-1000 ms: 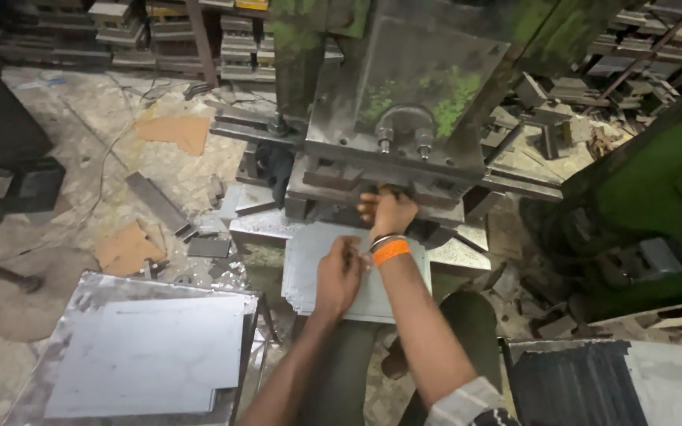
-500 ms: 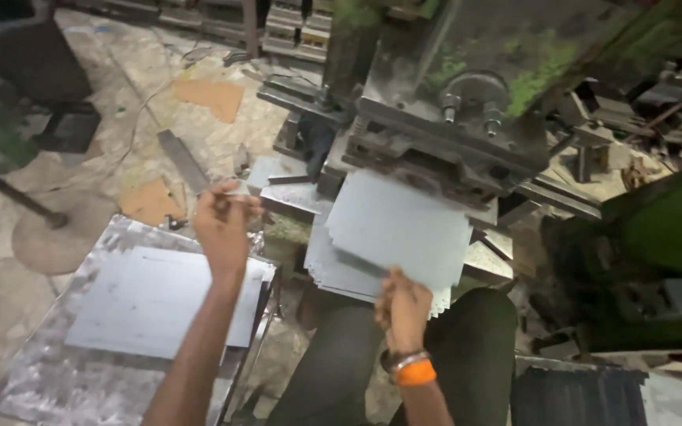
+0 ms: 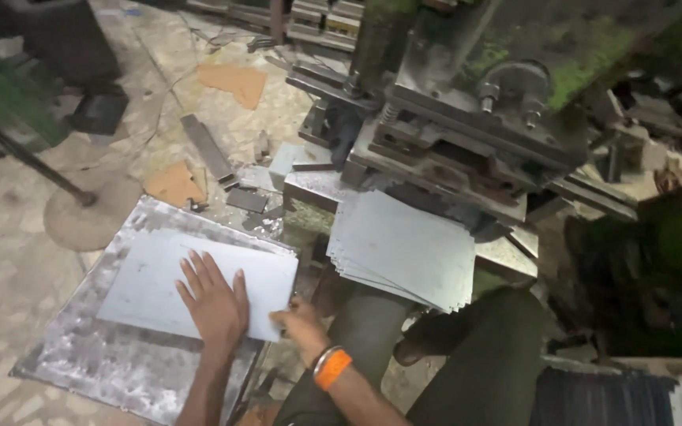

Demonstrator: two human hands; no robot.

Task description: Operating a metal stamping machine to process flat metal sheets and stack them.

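Left hand point(image 3: 213, 304) lies flat, fingers point(image 3: 196, 272) spread, pressing the grey sheet point(image 3: 199, 293) onto the tray point(image 3: 80, 355) at lower left. Right hand point(image 3: 303, 325) pinches the sheet's right edge, fingers curled. Looks like squaring it; next calls for releasing cleanly, the stack point(image 3: 404, 252) by the press point(image 3: 467, 118) at centre frame.

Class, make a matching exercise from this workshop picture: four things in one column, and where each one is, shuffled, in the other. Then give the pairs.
1. left hand
2. right hand
3. fanned stack of grey metal sheets
4. orange wristband

A. at the right edge of the single grey sheet
B. on the right wrist
C. flat on top of the single grey sheet
D. below the green press machine

Pairs: 1-C, 2-A, 3-D, 4-B
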